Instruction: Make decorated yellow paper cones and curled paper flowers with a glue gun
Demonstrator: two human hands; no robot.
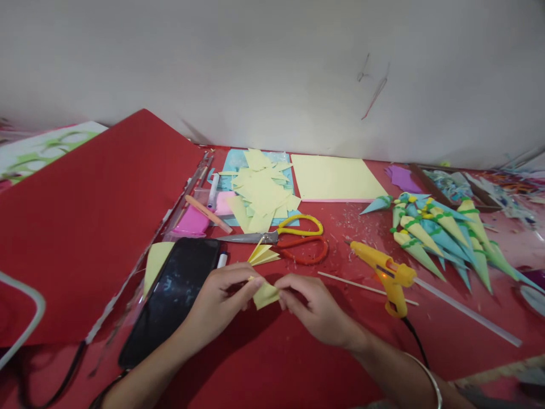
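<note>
A small folded piece of pale yellow paper (266, 296) is held between both hands above the red table (272, 363). My left hand (223, 292) pinches its left edge between thumb and fingers. On its right side my right hand (310, 304) pinches the other edge. Just behind the hands lies a fan-folded yellow paper (264, 255). Scissors (268, 237) with one yellow and one red handle rest beyond it, blades pointing left. To the left of my left hand is a black phone (179, 295).
Cut yellow papers (264, 190) are piled at the back, beside a yellow sheet (336, 179). A yellow glue gun (383, 270), a thin stick (366, 288) and several paper cones (443, 236) lie right. A red board (93, 227) stands left.
</note>
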